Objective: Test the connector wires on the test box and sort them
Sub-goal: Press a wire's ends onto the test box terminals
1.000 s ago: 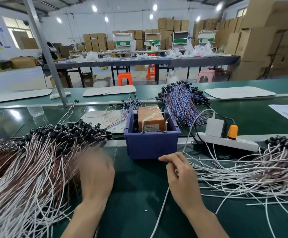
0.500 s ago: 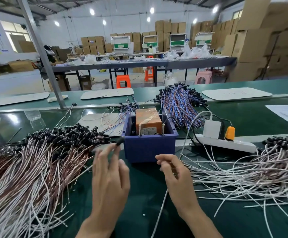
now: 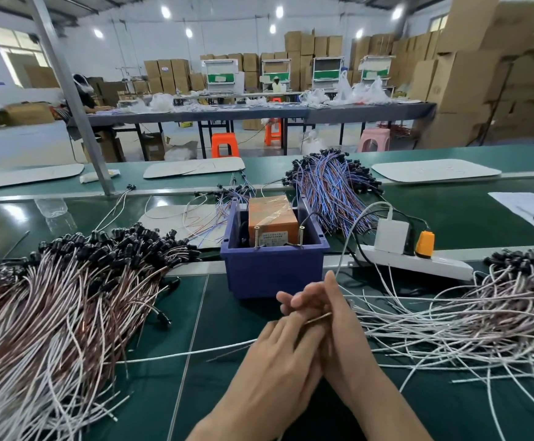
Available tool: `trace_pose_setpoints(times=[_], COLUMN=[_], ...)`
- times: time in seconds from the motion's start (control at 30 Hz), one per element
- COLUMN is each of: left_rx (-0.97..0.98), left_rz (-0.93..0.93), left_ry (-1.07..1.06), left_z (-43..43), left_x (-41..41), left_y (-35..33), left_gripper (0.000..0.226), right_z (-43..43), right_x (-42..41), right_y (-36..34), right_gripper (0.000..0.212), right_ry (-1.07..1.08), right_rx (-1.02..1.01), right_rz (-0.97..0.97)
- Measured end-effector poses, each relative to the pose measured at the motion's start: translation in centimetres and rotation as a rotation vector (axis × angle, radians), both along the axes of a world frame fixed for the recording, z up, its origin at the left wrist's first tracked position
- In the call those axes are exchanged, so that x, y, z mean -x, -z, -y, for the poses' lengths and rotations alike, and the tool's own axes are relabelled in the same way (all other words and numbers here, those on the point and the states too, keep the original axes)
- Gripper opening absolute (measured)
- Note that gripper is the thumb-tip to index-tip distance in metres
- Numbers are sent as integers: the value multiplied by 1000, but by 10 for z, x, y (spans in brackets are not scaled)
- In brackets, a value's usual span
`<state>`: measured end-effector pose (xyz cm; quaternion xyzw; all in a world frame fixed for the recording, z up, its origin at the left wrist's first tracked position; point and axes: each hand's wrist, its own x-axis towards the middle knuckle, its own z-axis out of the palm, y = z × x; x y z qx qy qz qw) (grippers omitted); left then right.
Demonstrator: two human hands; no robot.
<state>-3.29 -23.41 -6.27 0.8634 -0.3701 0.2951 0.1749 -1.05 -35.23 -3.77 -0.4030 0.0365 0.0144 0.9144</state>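
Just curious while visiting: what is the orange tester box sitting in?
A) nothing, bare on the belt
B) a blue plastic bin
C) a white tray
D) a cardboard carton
B: the orange box stands inside the blue bin, its walls rising around it.

Both forearms enter from the bottom edge and converge at lower centre of the frame. The left hand [image 3: 275, 354] lies back-up, its fingers [image 3: 286, 313] reaching up and right against the right hand [image 3: 342, 338]. The right hand stands edge-on, with one finger extended upward. The hands touch along their inner sides; the overlapping fingers hide whether either hand pinches anything.
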Motion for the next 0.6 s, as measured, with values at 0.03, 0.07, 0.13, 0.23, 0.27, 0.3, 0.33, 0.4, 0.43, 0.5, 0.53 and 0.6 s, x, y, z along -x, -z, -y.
trace_pose_setpoints(times=[0.03, 0.07, 0.13, 0.23, 0.27, 0.3, 0.33, 0.4, 0.43, 0.5, 0.53, 0.6], left_rx=[4, 19, 54, -2, -33, -47, -41, -11, -15, -71, -96, -120], left_rz=[5, 4, -11, -4, 4, 6, -5, -59, -85, -98, -98, -89], left_ry=[-17, -40, -96, -163, -173, -176, -169, -138, -122, -105, -100, -95], left_z=[-2, -4, -8, -17, -20, -23, -25, -27, -27, -26, -25, -25], left_x=[-2, -3, -6, -13, -15, -16, -17, -16, -15, -15, -15, -16], left_y=[0, 0, 0, 1, 1, 2, 3, 5, 6, 9, 9, 8], left_gripper=[31, 28, 25, 27, 27, 28, 29, 29, 30, 34, 35, 34], right_z=[2, 5, 16, 40, 47, 53, 57, 61, 61, 59, 58, 55], right_x=[-2, -5, -9, -13, -13, -13, -13, -12, -11, -9, -8, -6], right_y=[-1, -1, -1, -1, -1, 0, 0, 0, -1, -1, -1, -2], right_gripper=[38, 37, 33, 22, 21, 24, 27, 30, 29, 27, 26, 26], right_ry=[23, 57, 140, 212, 227, 242, 255, 269, 269, 260, 252, 232], right_rx=[-52, -111, -212, -285, -294, -300, -305, -318, -327, -337, -341, -352], right_rz=[-21, -36, -26, -1, -4, -9, -16, -26, -24, -13, -9, -5])
